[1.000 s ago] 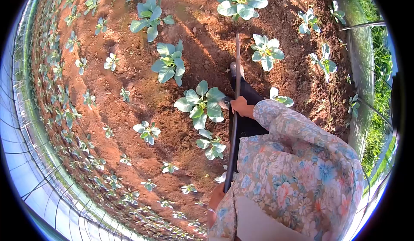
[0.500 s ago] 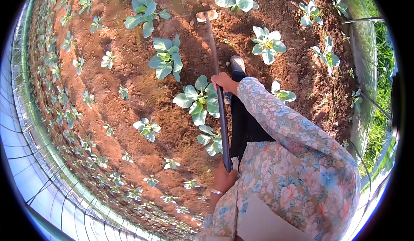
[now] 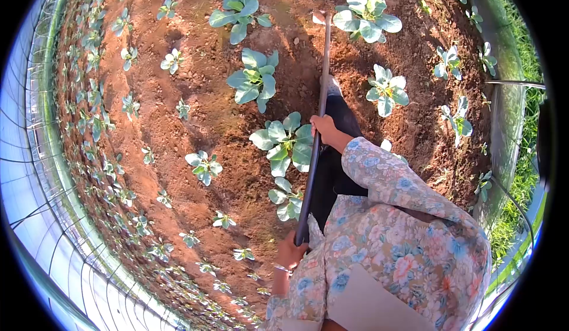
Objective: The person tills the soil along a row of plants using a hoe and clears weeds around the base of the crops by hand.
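A long-handled hoe [image 3: 309, 180] slants up the view, its dark lower grip giving way to a browner shaft. My right hand [image 3: 323, 127] is closed around the shaft about midway. Down at the butt end, my left hand [image 3: 290, 251], with a bracelet at the wrist, wraps the grip close to my body. The hoe's small blade [image 3: 320, 17] is at the soil, just left of a leafy cabbage-like plant [image 3: 367, 17]. Left of my right hand grows another broad-leaved plant [image 3: 285, 144], close to the shaft.
Rows of young plants [image 3: 204, 167] stand in reddish-brown soil [image 3: 231, 147]. My dark-trousered leg [image 3: 341, 129] is right of the shaft. A pale plastic strip [image 3: 504, 117] and grass [image 3: 524, 123] border the right; a ribbed, translucent wall [image 3: 24, 171] curves along the left.
The hoe's blade has shifted right in view, from bare soil to beside the upper plant. Both hands keep their hold; the right moved right and slightly down, the left leftward. The view has shifted too.
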The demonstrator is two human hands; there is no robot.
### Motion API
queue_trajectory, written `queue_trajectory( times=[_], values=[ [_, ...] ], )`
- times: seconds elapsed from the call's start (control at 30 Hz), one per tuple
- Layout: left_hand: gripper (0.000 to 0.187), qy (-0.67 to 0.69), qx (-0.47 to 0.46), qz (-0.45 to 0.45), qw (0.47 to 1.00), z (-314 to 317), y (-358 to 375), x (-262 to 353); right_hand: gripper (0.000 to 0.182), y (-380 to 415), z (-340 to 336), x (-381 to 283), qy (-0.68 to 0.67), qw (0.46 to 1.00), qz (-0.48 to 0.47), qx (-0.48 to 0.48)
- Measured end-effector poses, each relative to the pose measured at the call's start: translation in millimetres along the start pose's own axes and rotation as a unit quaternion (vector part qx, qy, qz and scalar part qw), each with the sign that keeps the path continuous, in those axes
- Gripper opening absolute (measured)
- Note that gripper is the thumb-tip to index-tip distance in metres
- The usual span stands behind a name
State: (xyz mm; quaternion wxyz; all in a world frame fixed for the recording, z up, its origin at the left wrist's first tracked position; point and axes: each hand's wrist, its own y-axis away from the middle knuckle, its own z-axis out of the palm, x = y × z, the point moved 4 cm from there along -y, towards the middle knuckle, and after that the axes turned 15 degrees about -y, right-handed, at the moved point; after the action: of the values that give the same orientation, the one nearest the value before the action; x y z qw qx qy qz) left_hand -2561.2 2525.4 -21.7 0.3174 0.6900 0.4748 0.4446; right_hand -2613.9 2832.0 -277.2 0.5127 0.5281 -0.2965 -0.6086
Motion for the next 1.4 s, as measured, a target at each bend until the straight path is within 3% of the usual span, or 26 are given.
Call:
queue_trajectory(
  times=[0.07, 0.1, 0.2, 0.33, 0.37, 0.4, 0.5, 0.57, 0.6, 0.67, 0.8, 0.9, 0.97, 1.1, 1.13, 1.23, 1.27, 1.3, 1.37, 1.4],
  values=[
    [0.034, 0.038, -0.034, -0.043, 0.998, -17.4, -35.4, 30.7, 0.02, -32.8, 27.3, -39.9, -0.073, 0.996, 0.003, -0.048],
    [0.035, 0.049, -0.048, -0.05, 0.996, -28.5, -55.3, 51.7, 0.019, -40.4, 43.5, -72.0, -0.065, 0.995, -0.039, -0.068],
    [0.038, -0.058, 0.1, 0.05, 0.992, -72.0, -105.2, 137.3, 0.015, -93.0, 78.4, -151.8, -0.05, 0.994, -0.073, -0.065],
    [0.04, -0.02, 0.109, 0.044, 0.993, -105.0, -176.4, 218.9, 0.028, -154.3, 109.8, -223.7, -0.009, 0.993, -0.07, -0.097],
    [0.039, -0.019, 0.116, 0.045, 0.992, -111.2, -189.4, 233.5, 0.03, -173.0, 112.5, -234.9, 0.027, 0.994, -0.054, -0.093],
    [0.038, -0.028, 0.11, 0.026, 0.993, -117.5, -199.7, 237.2, 0.031, -199.5, 116.7, -233.1, 0.18, 0.979, -0.058, -0.081],
    [0.033, -0.037, 0.091, -0.048, 0.994, -124.2, -193.8, 208.8, 0.035, -239.4, 123.8, -178.4, 0.517, 0.853, -0.075, -0.02],
    [0.029, -0.043, 0.104, -0.084, 0.99, -128.8, -153.9, 164.4, 0.036, -177.4, 141.1, -130.6, 0.473, 0.877, -0.066, 0.057],
    [0.028, -0.058, 0.112, -0.093, 0.988, -132.6, -127.3, 149.5, 0.034, -126.3, 148.5, -122.9, 0.38, 0.919, -0.031, 0.104],
    [0.025, -0.098, 0.106, -0.16, 0.976, -138.1, -79.0, 138.7, 0.032, -80.1, 150.1, -95.0, 0.375, 0.908, -0.086, 0.165],
    [0.023, -0.088, 0.105, -0.251, 0.958, -156.6, 0.3, 160.4, 0.028, -4.0, 157.5, -58.6, 0.237, 0.966, 0.056, 0.091],
    [0.025, -0.084, 0.127, -0.248, 0.957, -162.4, 39.2, 181.7, 0.026, 33.6, 154.5, -42.3, 0.219, 0.962, 0.155, 0.045],
    [0.025, -0.048, 0.124, -0.234, 0.963, -149.6, 22.4, 176.7, 0.026, 56.2, 156.1, -64.4, 0.23, 0.952, 0.199, 0.022],
    [0.027, 0.032, 0.104, -0.239, 0.965, -101.3, 4.9, 155.3, 0.029, 0.9, 148.9, -90.0, 0.236, 0.969, 0.074, -0.031],
    [0.029, 0.003, 0.111, -0.255, 0.96, -118.6, -24.8, 186.3, 0.029, -22.8, 155.8, -110.4, 0.256, 0.966, 0.032, -0.019],
    [0.023, 0.023, 0.147, -0.168, 0.975, -153.2, -120.0, 222.7, 0.025, -109.4, 179.2, -183.7, 0.233, 0.969, -0.081, 0.021],
    [0.025, -0.012, 0.166, -0.115, 0.979, -169.4, -151.3, 236.9, 0.028, -124.4, 196.3, -221.9, 0.225, 0.971, -0.083, 0.016],
    [0.022, -0.026, 0.211, -0.064, 0.975, -179.5, -181.3, 245.5, 0.034, -160.8, 203.2, -246.9, 0.373, 0.924, -0.082, 0.0],
    [0.021, -0.018, 0.217, -0.053, 0.975, -208.8, -223.0, 266.0, 0.048, -204.1, 219.8, -280.2, 0.356, 0.934, -0.038, 0.014],
    [0.021, -0.015, 0.205, -0.06, 0.977, -217.9, -234.3, 264.7, 0.046, -226.1, 222.2, -269.0, 0.396, 0.918, -0.03, 0.009]
  ],
)
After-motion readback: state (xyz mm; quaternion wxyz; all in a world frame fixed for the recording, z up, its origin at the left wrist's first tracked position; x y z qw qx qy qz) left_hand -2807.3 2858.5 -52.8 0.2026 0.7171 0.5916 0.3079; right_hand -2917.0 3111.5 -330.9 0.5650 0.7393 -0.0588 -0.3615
